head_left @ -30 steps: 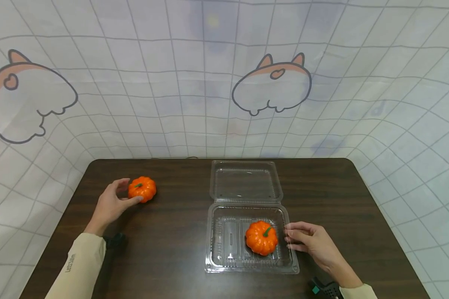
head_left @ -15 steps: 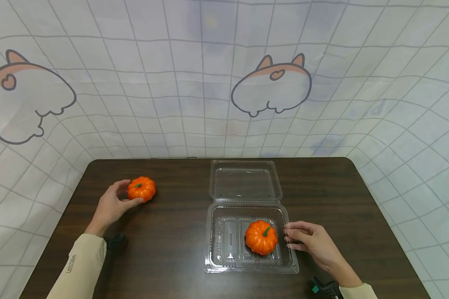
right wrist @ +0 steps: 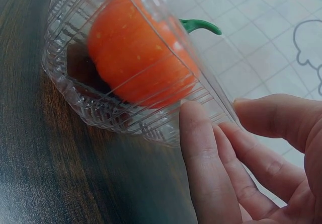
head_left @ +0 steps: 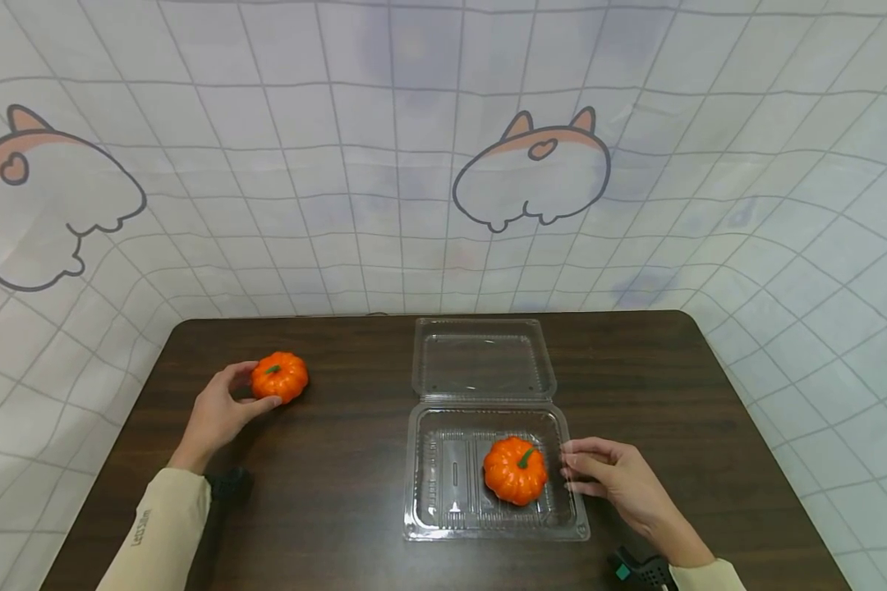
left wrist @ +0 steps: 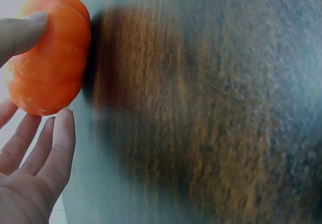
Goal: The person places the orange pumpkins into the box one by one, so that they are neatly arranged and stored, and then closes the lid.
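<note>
On the table's left, my left hand [head_left: 218, 410] holds a small orange toy pumpkin [head_left: 279, 377] with a green stem. In the left wrist view the thumb lies on one side of that pumpkin [left wrist: 53, 58], with fingertips at the opposite side. An open clear plastic clamshell container [head_left: 423, 492] stands right of the middle, its lid [head_left: 488, 361] folded back. Another orange toy pumpkin [head_left: 515, 470] sits in its base, towards the right. My right hand [head_left: 624, 484] pinches the base's right rim; the right wrist view shows the thumb on the rim [right wrist: 221, 103] and fingers along the outer wall.
Everything stands on a dark brown wooden table [head_left: 325, 492]. A pale cloth backdrop [head_left: 355, 205] with a grid and cartoon animals hangs behind and on both sides. A dark device [head_left: 639, 570] is strapped at the right wrist.
The head view has shifted slightly. Both hands, the two pumpkins and the container keep their places.
</note>
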`<control>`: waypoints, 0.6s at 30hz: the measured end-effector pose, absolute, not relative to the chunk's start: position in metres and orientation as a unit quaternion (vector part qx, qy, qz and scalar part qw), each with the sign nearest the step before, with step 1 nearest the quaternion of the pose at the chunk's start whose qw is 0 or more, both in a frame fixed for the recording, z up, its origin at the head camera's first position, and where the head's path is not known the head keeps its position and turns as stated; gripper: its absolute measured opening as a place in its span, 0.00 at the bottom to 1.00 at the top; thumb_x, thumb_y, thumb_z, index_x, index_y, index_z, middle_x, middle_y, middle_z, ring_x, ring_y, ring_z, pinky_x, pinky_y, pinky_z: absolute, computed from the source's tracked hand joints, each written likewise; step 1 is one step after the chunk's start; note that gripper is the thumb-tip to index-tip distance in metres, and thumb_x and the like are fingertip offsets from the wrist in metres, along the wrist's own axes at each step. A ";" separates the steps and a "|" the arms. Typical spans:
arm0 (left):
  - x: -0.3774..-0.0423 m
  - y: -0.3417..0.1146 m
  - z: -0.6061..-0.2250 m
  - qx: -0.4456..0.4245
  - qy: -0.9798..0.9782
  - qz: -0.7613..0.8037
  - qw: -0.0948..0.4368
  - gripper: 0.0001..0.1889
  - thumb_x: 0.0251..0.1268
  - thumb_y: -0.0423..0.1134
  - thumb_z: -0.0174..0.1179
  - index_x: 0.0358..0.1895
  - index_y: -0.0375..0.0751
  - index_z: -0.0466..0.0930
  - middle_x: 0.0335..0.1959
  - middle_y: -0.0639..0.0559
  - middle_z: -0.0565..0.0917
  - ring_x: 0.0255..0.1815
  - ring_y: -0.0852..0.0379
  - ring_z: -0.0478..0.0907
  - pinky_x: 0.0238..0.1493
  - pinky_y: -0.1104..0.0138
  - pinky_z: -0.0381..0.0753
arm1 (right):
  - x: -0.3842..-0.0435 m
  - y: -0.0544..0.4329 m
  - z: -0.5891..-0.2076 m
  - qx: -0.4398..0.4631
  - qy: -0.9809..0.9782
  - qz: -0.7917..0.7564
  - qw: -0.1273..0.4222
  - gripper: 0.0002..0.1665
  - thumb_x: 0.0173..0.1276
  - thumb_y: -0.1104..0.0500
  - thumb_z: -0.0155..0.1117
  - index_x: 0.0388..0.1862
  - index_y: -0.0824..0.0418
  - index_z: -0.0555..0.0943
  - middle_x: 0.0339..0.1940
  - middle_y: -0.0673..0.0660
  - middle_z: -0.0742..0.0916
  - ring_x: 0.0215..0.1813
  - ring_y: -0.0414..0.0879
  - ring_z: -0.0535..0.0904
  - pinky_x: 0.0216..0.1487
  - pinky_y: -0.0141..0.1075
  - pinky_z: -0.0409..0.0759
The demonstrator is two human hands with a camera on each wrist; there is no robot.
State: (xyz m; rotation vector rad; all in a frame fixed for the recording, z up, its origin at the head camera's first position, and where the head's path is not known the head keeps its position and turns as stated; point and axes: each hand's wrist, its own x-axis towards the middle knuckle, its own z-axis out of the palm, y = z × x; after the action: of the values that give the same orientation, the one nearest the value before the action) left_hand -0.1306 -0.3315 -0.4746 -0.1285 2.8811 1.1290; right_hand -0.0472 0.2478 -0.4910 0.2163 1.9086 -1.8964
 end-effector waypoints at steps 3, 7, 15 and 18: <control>-0.131 -0.331 -0.474 -0.041 0.928 0.370 0.023 0.44 0.64 0.54 0.72 0.76 0.33 0.63 0.72 0.26 0.70 0.60 0.32 0.82 0.57 0.47 0.87 | -0.047 0.248 -0.491 0.076 0.690 -0.686 0.219 0.32 0.73 0.55 0.69 0.66 0.76 0.75 0.49 0.53 0.91 0.47 0.43 0.90 0.51 0.37 0.90; -0.131 -0.331 -0.474 -0.040 0.929 0.368 0.019 0.43 0.65 0.53 0.72 0.75 0.33 0.64 0.72 0.26 0.71 0.66 0.31 0.77 0.59 0.46 0.85 | -0.047 0.249 -0.492 0.074 0.690 -0.686 0.219 0.31 0.73 0.56 0.69 0.65 0.76 0.75 0.49 0.53 0.91 0.47 0.43 0.90 0.51 0.37 0.90; -0.132 -0.332 -0.478 -0.044 0.931 0.363 0.004 0.42 0.65 0.52 0.72 0.74 0.33 0.65 0.71 0.26 0.72 0.67 0.30 0.77 0.60 0.45 0.83 | -0.047 0.249 -0.493 0.067 0.686 -0.690 0.220 0.31 0.74 0.56 0.68 0.66 0.77 0.75 0.50 0.52 0.91 0.47 0.43 0.90 0.51 0.38 0.90; -0.132 -0.332 -0.480 -0.046 0.929 0.366 0.003 0.42 0.65 0.52 0.72 0.74 0.33 0.65 0.71 0.27 0.73 0.69 0.31 0.74 0.61 0.45 0.82 | -0.047 0.249 -0.493 0.066 0.686 -0.690 0.220 0.31 0.74 0.56 0.68 0.66 0.77 0.74 0.50 0.53 0.91 0.47 0.43 0.90 0.51 0.38 0.90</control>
State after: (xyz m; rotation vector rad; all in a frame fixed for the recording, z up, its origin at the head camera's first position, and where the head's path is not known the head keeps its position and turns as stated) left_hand -0.1320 -0.3322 -0.4797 -0.1436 2.9141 1.1475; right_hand -0.0471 0.2488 -0.4933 0.1813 1.8985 -1.9094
